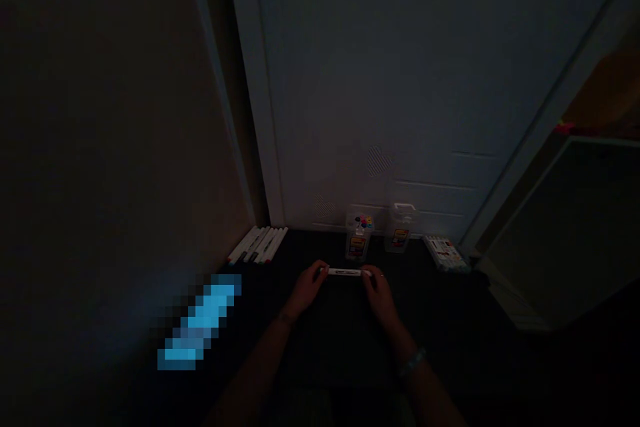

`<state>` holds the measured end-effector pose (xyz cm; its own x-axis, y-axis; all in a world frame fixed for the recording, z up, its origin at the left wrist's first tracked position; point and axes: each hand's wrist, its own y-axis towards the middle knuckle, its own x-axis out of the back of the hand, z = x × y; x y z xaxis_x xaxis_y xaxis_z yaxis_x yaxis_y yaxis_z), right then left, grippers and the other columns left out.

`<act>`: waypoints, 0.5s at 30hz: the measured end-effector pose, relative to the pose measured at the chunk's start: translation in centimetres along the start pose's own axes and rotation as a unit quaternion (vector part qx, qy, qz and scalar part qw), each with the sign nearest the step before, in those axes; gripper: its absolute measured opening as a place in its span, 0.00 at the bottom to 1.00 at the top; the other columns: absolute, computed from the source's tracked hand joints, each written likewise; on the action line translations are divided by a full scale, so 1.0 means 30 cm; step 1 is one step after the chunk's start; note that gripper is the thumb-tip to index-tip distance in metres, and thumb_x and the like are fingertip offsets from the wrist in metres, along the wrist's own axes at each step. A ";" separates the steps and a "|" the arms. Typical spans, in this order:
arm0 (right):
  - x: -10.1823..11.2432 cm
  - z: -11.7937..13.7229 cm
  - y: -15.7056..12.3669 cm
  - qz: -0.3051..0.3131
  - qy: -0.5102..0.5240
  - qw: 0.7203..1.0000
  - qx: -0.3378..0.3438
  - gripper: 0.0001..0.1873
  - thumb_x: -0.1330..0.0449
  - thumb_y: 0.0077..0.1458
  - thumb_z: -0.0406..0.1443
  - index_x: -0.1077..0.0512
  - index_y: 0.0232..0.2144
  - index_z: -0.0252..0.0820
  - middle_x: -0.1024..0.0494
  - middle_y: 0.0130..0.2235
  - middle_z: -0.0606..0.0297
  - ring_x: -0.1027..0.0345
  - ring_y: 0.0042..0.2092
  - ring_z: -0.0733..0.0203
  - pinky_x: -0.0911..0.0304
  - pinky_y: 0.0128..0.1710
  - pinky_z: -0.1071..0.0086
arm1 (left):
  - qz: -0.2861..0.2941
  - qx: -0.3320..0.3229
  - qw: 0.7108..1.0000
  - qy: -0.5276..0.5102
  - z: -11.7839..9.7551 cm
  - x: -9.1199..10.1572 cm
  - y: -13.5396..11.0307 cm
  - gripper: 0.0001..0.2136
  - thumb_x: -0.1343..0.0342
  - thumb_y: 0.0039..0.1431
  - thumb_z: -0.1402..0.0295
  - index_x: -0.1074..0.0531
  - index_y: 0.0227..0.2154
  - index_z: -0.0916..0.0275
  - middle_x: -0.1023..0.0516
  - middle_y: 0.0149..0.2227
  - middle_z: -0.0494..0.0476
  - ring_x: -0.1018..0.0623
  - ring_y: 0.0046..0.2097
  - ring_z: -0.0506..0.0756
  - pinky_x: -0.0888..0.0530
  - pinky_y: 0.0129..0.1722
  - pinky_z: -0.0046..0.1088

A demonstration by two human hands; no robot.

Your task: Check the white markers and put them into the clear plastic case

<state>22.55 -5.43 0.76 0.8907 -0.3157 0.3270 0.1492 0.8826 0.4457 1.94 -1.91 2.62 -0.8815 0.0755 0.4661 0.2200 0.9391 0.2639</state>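
A white marker (345, 272) lies level between my two hands, above the dark tabletop. My left hand (315, 275) pinches its left end. Its right end is held between the fingers of my right hand (375, 280). Just behind the marker stands a clear plastic container (357, 240) with colourful marker tips showing at its top. To the right of it is a second clear container (400, 230) with a similar label; the dim light hides whether anything is inside. Several white markers (257, 244) lie side by side at the table's left rear.
A flat pack of markers (447, 253) rests at the right rear. On the left, a bright blue pixelated screen (203, 320) lies on the dark table (340, 333). A pale panelled door (350, 113) rises directly behind, and a wall (125, 147) bounds the left.
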 end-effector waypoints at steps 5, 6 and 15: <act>0.004 -0.001 0.003 0.005 0.046 0.998 -0.035 0.17 0.54 0.58 0.44 0.29 0.38 0.43 0.26 0.39 0.62 0.34 0.42 0.59 0.41 0.44 0.68 | 0.007 0.014 1.000 0.006 0.014 -0.005 0.005 0.16 0.58 0.57 0.55 0.31 0.34 0.61 0.29 0.29 0.50 0.30 0.32 0.51 0.33 0.34 0.24; 0.003 -0.001 0.002 0.003 0.047 0.998 -0.035 0.17 0.54 0.58 0.44 0.29 0.38 0.43 0.26 0.40 0.62 0.34 0.43 0.59 0.41 0.44 0.68 | 0.011 0.009 1.000 0.004 0.017 -0.006 0.005 0.16 0.58 0.57 0.56 0.31 0.35 0.60 0.28 0.30 0.50 0.29 0.34 0.51 0.33 0.36 0.24; -0.004 -0.014 0.001 0.006 0.018 1.000 -0.016 0.16 0.54 0.59 0.43 0.30 0.38 0.43 0.27 0.39 0.61 0.34 0.42 0.59 0.41 0.43 0.67 | 0.023 -0.024 0.999 0.011 0.020 -0.009 0.005 0.15 0.55 0.56 0.57 0.29 0.37 0.60 0.25 0.36 0.52 0.27 0.38 0.53 0.32 0.39 0.26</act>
<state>22.63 -5.22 0.37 0.9077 -0.2925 0.3010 0.1513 0.8970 0.4154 1.96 -1.60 2.01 -0.8605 0.1097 0.4975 0.2797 0.9179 0.2814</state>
